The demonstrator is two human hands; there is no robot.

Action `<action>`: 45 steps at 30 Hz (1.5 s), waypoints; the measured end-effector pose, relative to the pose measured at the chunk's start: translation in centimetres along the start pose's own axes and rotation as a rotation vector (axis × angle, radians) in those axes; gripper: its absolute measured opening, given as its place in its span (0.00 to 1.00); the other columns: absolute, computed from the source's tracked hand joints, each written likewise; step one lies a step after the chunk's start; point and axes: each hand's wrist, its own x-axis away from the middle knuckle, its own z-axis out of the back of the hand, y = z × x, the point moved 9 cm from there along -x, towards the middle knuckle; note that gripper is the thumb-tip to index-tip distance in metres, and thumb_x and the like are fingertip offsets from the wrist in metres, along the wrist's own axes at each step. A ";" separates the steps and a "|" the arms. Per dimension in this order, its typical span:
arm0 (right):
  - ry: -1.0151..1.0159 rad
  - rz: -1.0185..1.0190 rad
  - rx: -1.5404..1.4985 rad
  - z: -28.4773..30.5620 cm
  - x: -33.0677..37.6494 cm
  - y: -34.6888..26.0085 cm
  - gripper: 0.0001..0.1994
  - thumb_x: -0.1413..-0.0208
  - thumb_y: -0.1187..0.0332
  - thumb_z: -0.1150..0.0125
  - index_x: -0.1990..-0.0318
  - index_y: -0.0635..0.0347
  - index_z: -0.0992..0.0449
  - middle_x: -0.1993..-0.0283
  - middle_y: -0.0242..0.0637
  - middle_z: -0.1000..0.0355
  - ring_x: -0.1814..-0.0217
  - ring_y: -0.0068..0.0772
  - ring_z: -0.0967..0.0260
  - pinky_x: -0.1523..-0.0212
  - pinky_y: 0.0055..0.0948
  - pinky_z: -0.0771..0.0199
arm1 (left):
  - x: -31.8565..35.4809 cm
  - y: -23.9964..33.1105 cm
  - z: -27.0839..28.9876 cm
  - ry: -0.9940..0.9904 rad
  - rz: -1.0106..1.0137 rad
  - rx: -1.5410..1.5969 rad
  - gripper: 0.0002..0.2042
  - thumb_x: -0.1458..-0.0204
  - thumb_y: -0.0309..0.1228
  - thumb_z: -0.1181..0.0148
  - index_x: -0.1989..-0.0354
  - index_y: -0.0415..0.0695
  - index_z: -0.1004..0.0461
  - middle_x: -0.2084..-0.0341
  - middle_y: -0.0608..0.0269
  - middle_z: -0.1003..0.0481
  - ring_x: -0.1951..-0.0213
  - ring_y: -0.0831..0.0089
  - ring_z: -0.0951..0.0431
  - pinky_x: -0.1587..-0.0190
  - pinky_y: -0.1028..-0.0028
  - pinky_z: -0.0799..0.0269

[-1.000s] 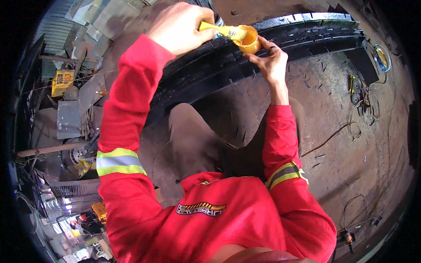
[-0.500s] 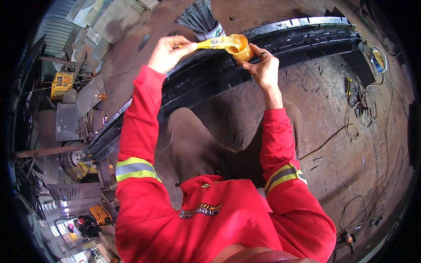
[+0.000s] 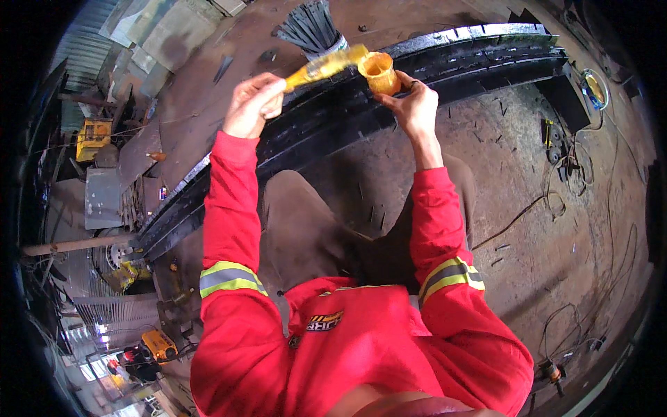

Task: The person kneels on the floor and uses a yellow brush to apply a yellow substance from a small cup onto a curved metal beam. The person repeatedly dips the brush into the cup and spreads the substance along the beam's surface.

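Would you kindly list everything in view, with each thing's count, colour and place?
Flat tool: one, yellow, in the left hand
Small cup: one, orange-yellow, in the right hand
Container: one, whitish, beyond the tool
Strips: many, dark, standing in the container
Long beam: one or more, black, across the upper half
Boxy case: one, yellow, far left
Boxy unit: one, orange, lower left
Sheets: several, grey, upper left
Cables: several, dark, right side
Floor: one, brown, beneath everything
Small clutter: uncounted, mixed, lower left, too small to name
Hands: two, bare, upper centre
Top: one, red with yellow-grey sleeve bands, lower centre
Trousers: one pair, brown, centre
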 end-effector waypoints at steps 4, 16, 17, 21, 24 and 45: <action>-0.033 -0.050 -0.004 -0.3 0.0 0.8 0.30 0.69 0.65 0.21 0.52 0.62 0.23 0.59 0.46 0.23 0.59 0.36 0.22 0.54 0.29 0.25 | -0.8 4.3 -0.3 0.032 -0.119 0.197 0.12 0.40 0.31 0.51 0.66 0.32 0.28 0.89 0.75 0.44 0.84 0.84 0.46 0.79 0.79 0.50; 0.115 -0.120 -0.019 2.5 -1.1 4.5 0.29 0.67 0.63 0.21 0.53 0.59 0.22 0.59 0.44 0.22 0.59 0.33 0.22 0.52 0.30 0.25 | 5.3 0.1 3.3 0.238 -0.121 0.106 0.09 0.42 0.30 0.48 0.62 0.35 0.29 0.84 0.74 0.41 0.81 0.85 0.44 0.78 0.81 0.48; 0.148 -0.112 -0.032 3.0 -1.2 4.5 0.29 0.67 0.62 0.21 0.53 0.60 0.22 0.60 0.44 0.22 0.59 0.33 0.22 0.52 0.30 0.25 | 6.6 -1.0 3.9 0.315 -0.119 0.079 0.06 0.45 0.26 0.43 0.63 0.36 0.28 0.83 0.73 0.38 0.81 0.86 0.43 0.79 0.82 0.47; 0.204 -0.134 -0.013 5.1 -1.5 4.9 0.30 0.68 0.62 0.20 0.53 0.65 0.22 0.61 0.44 0.21 0.60 0.28 0.22 0.54 0.27 0.24 | 10.3 -6.7 4.8 0.619 -0.011 -0.182 0.06 0.51 0.26 0.36 0.66 0.39 0.24 0.78 0.72 0.30 0.81 0.88 0.40 0.79 0.85 0.48; 0.256 -0.113 -0.077 6.4 -1.7 4.9 0.28 0.66 0.63 0.21 0.54 0.65 0.22 0.62 0.40 0.21 0.61 0.26 0.23 0.55 0.26 0.24 | 9.9 -10.5 3.1 0.609 0.021 -0.383 0.07 0.50 0.28 0.35 0.66 0.38 0.24 0.75 0.71 0.27 0.75 0.86 0.33 0.73 0.82 0.38; 0.083 0.071 -0.730 1.5 4.6 0.5 0.10 0.47 0.64 0.40 0.72 0.64 0.25 0.71 0.32 0.25 0.70 0.31 0.26 0.72 0.31 0.24 | 8.6 -16.1 4.4 0.368 0.115 -1.245 0.16 0.47 0.44 0.43 0.69 0.41 0.23 0.71 0.45 0.25 0.67 0.49 0.24 0.66 0.59 0.31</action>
